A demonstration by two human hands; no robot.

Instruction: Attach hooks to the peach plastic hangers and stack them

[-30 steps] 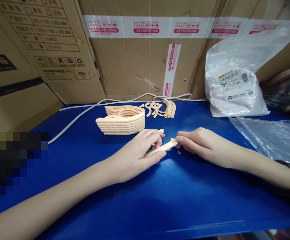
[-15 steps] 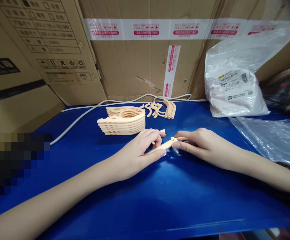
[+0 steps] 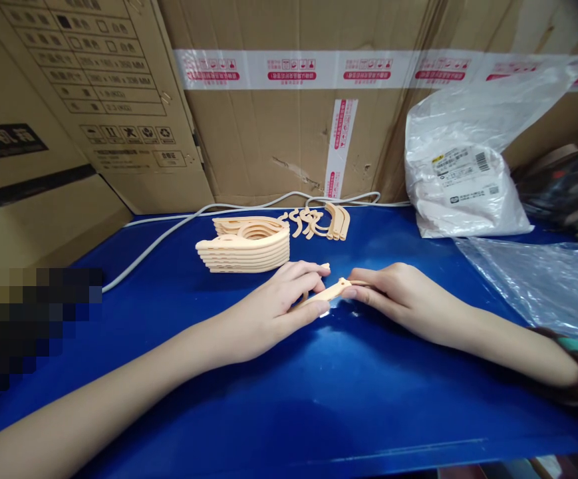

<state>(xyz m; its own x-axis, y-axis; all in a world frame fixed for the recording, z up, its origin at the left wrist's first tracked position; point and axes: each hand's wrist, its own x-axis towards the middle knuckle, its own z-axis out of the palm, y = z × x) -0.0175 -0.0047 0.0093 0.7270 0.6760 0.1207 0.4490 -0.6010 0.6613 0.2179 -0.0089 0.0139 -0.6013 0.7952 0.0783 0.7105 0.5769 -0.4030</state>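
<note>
My left hand (image 3: 281, 306) is closed around a beige plastic hanger piece (image 3: 332, 291), thumb along its near side and fingers over the top. A small pale tip (image 3: 326, 266) pokes out beyond the fingers. To the right, my right hand (image 3: 398, 291) pinches a slim curved beige hanger arm (image 3: 362, 283) between thumb and fingers. Its end meets the end of the piece in my left hand; whether the two are joined I cannot tell. Behind my left hand lies a neat stack of beige folding hangers (image 3: 243, 253). Small S-shaped hooks (image 3: 296, 223) and curved hanger arms (image 3: 337, 221) lie farther back.
A blue tabletop (image 3: 318, 399) carries everything. Cardboard boxes (image 3: 269, 140) wall off the back and left. A white cable (image 3: 159, 239) runs along the rear. At back right stand a filled white plastic bag (image 3: 463, 179) and a flat clear plastic sheet (image 3: 543, 279).
The view has tilted slightly, so the background sits a little lower. Both hands keep nearly the same grip and place, the hanger pieces still end to end.
</note>
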